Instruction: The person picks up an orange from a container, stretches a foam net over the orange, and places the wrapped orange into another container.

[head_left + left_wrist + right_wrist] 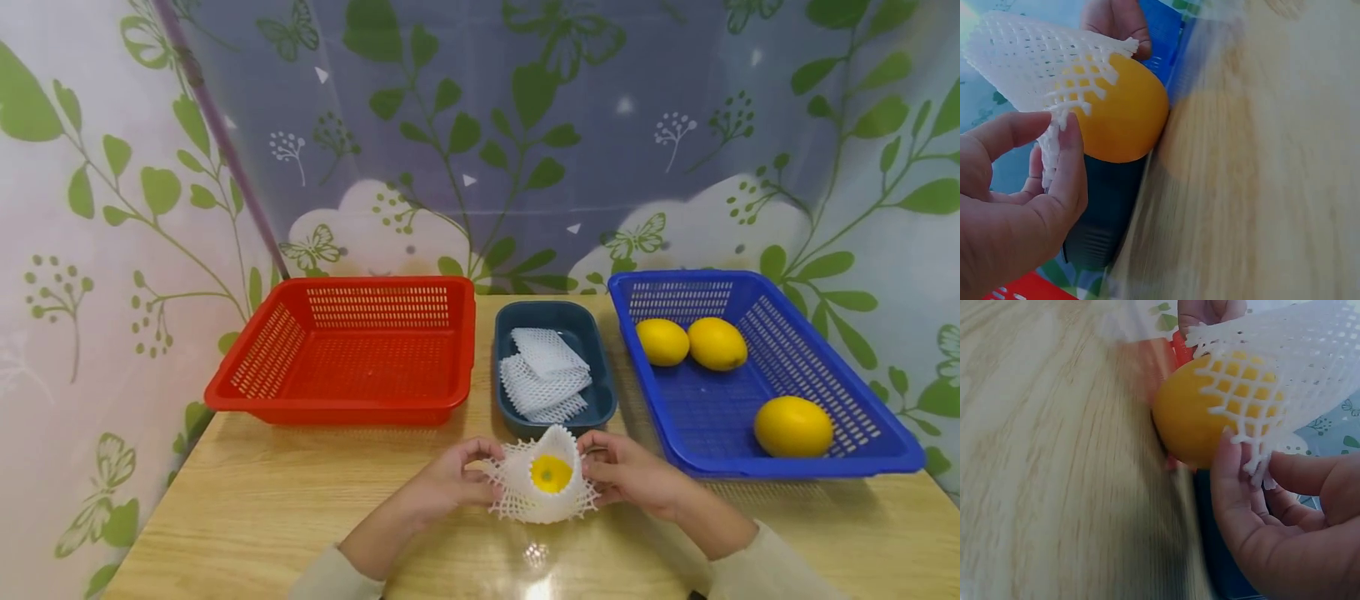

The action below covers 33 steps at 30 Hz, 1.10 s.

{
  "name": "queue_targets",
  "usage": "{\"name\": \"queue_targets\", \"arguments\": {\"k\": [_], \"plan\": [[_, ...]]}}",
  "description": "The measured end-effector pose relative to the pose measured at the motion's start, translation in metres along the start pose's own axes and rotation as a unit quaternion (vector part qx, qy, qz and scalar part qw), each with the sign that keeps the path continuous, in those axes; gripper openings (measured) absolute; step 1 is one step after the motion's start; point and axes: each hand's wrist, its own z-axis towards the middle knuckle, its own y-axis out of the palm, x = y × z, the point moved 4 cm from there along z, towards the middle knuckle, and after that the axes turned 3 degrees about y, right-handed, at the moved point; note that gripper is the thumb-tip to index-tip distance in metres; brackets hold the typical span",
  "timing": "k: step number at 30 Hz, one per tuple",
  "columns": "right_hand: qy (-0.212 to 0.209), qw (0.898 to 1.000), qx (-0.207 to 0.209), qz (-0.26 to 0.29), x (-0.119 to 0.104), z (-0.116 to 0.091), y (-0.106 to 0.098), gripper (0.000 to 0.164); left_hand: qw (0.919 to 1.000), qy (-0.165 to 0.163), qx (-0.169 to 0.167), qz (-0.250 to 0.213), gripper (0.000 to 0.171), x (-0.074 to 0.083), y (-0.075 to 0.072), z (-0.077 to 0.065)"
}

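Note:
A white foam net sleeve is partly drawn over a lemon that rests on the wooden table. Seen from the head, the lemon's yellow top shows through the sleeve's upper opening. My left hand pinches the sleeve's edge on the left between thumb and fingers. On the opposite side my right hand pinches the other edge. In both wrist views the net's frayed lower rim sits partway down the fruit, and the lemon's lower part is bare.
Behind the hands, a dark teal tray holds several folded foam nets. A red basket stands at the left. To the right, a blue basket contains three lemons. A patterned curtain hangs behind the table.

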Motion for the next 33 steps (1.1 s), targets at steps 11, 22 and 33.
{"name": "queue_targets", "arguments": {"k": [11, 22, 33], "plan": [[-0.015, 1.000, 0.009, -0.019, 0.007, 0.012, 0.000, 0.029, 0.9969, -0.009, 0.023, 0.074, 0.035, -0.004, 0.004, 0.009], [-0.005, 1.000, -0.015, -0.005, 0.009, 0.005, -0.005, 0.035, 0.9969, -0.041, 0.025, 0.063, 0.039, -0.007, 0.003, 0.005], [-0.025, 0.993, -0.112, 0.006, 0.010, 0.000, -0.001, 0.058, 0.9975, -0.026, 0.002, 0.065, 0.041, -0.011, 0.007, 0.007]]}}
